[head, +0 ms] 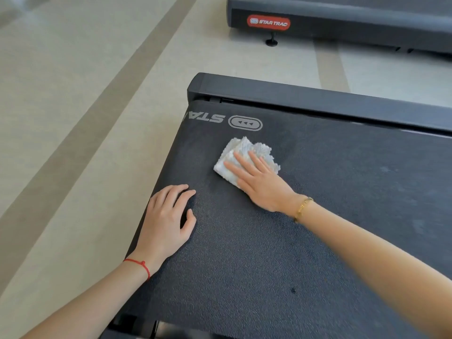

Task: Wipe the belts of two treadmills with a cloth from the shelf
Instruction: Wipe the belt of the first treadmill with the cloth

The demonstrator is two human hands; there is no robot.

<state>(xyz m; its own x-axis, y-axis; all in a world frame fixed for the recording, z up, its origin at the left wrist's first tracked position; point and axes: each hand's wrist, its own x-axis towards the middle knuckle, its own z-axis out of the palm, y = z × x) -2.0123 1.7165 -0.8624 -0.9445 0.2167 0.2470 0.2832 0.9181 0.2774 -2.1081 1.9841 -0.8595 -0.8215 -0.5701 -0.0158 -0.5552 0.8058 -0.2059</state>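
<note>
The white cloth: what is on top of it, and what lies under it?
The right hand presses flat on the white cloth. Under it is the treadmill belt; that patch is covered.

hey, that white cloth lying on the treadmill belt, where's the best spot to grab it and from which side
Probably the bunched far corner of the cloth, reached from above on the logo side. The right hand lies flat on its near half, while the far folds stand free of the belt, giving fingers something to pinch.

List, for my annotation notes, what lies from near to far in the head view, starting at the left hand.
left hand → right hand → white cloth → belt logo → treadmill end rail → second treadmill
</note>
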